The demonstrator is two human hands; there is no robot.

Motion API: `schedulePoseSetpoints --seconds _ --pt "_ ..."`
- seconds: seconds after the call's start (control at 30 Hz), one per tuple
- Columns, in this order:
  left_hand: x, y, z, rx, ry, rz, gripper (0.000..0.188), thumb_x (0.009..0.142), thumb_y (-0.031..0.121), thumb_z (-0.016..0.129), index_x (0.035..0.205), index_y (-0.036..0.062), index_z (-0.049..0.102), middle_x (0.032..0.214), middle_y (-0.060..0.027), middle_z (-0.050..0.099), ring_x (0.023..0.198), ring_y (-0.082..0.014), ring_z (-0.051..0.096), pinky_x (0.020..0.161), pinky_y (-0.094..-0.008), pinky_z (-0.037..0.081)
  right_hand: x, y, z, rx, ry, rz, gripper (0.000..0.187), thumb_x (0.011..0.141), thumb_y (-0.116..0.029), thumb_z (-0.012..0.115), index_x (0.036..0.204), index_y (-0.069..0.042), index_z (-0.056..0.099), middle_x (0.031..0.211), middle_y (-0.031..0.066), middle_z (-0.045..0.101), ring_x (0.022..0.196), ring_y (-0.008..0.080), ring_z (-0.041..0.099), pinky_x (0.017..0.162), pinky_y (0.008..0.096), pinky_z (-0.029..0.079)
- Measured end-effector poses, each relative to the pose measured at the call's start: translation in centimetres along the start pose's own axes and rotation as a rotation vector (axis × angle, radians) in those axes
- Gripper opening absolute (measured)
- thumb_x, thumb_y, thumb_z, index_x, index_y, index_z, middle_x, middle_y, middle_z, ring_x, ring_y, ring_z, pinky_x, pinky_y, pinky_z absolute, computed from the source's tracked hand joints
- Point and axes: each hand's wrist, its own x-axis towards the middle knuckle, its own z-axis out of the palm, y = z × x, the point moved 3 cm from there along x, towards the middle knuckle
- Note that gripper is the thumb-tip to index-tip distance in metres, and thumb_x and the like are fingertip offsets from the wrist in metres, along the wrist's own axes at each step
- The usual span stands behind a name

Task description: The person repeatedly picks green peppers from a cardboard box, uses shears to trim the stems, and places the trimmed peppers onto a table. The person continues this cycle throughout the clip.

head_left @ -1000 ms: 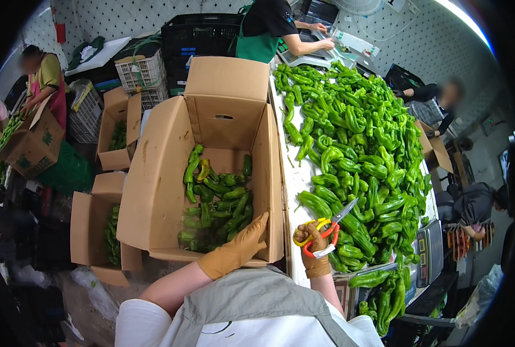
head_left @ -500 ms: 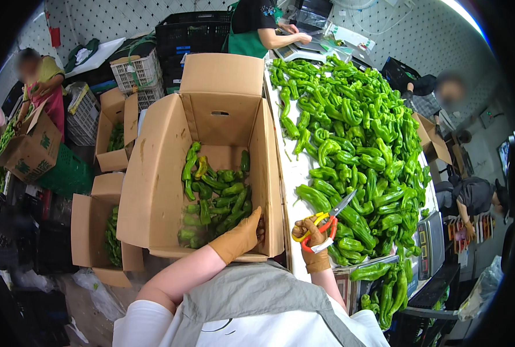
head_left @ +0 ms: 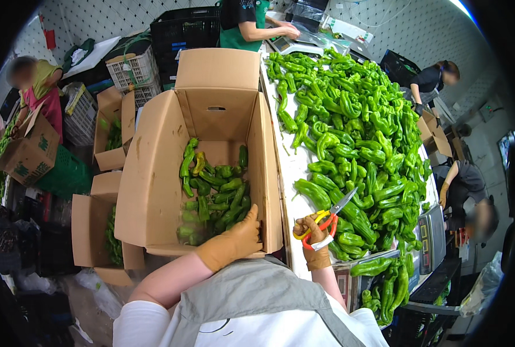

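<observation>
A tall cardboard box (head_left: pixel 153 168) stands open in front of me, with green peppers (head_left: pixel 216 199) on its bottom; one is yellowish. My left hand (head_left: pixel 234 240), in a brown glove, reaches over the near side of the box, against its right inner wall. Its fingers are mostly turned out of sight, so what they hold, if anything, is hidden. My gloved right hand (head_left: pixel 315 246) is closed around the red and yellow handles of scissors (head_left: pixel 329 217). Their blades stand apart slightly, pointing up and right over a large heap of green peppers (head_left: pixel 367 144) on the white table (head_left: pixel 295 179).
Smaller cardboard boxes (head_left: pixel 89 231) with peppers stand on the left, near a green crate (head_left: pixel 66 172). A scale (head_left: pixel 431 240) sits at the table's right edge. Across the table a person in a green apron (head_left: pixel 240 32) works; others are at left and right.
My left hand has shifted slightly up along the box wall. The right hand and scissors stay nearly still. The people at the right have changed their postures.
</observation>
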Motion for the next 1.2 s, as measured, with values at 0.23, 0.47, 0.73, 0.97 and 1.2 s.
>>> schedulePoseSetpoints --seconds 0.23,0.47,0.73,0.97,1.2 --pt "-6.2 -3.0 2.7 2.926 -0.438 -0.321 0.068 0.090 0.057 0.038 0.124 -0.0009 0.045 0.122 -0.0218 0.052 0.112 -0.0357 0.051 0.100 -0.0498 0.037 0.5 -0.1 0.1 0.015 0.005 0.019 0.015 0.081 -0.002 0.059 0.090 -0.004 0.047 0.077 0.0144 0.058 0.067 0.0221 0.059 0.060 0.0315 0.052" --pt "-4.8 -3.9 3.9 2.832 -0.611 -0.273 0.057 0.092 0.053 0.039 0.112 0.0019 0.054 0.103 -0.0187 0.060 0.100 -0.0331 0.057 0.094 -0.0472 0.043 0.7 -1.0 0.0 0.051 -0.007 0.017 0.012 0.081 -0.001 0.060 0.083 -0.004 0.048 0.072 0.0148 0.059 0.060 0.0215 0.059 0.054 0.0335 0.051" --pt "-13.4 -7.8 3.9 2.872 -2.624 2.194 0.049 0.089 0.036 0.055 0.120 -0.0016 0.047 0.105 -0.0204 0.061 0.095 -0.0267 0.062 0.085 -0.0371 0.049 0.7 -0.6 -2.0 0.022 0.060 0.013 0.018 0.080 -0.006 0.060 0.089 -0.006 0.044 0.070 0.0088 0.052 0.055 0.0150 0.045 0.052 0.0265 0.039" --pt "-18.7 -6.5 17.9 1.823 -2.054 3.352 0.043 0.082 0.021 0.059 0.118 -0.0002 0.051 0.107 -0.0252 0.059 0.098 -0.0380 0.058 0.084 -0.0430 0.045 0.8 -0.1 -2.1 0.016 0.048 0.018 0.015 0.081 -0.008 0.060 0.088 -0.007 0.046 0.073 0.0107 0.053 0.061 0.0168 0.049 0.056 0.0255 0.042" --pt "-18.3 -5.9 16.3 2.407 -2.124 2.722 0.028 0.080 0.018 0.061 0.100 -0.0014 0.060 0.092 -0.0227 0.064 0.090 -0.0388 0.060 0.075 -0.0402 0.048 1.0 0.9 -1.6 0.035 0.081 0.037 0.013 0.079 -0.001 0.059 0.085 -0.005 0.047 0.071 0.0115 0.056 0.058 0.0186 0.053 0.053 0.0292 0.046"
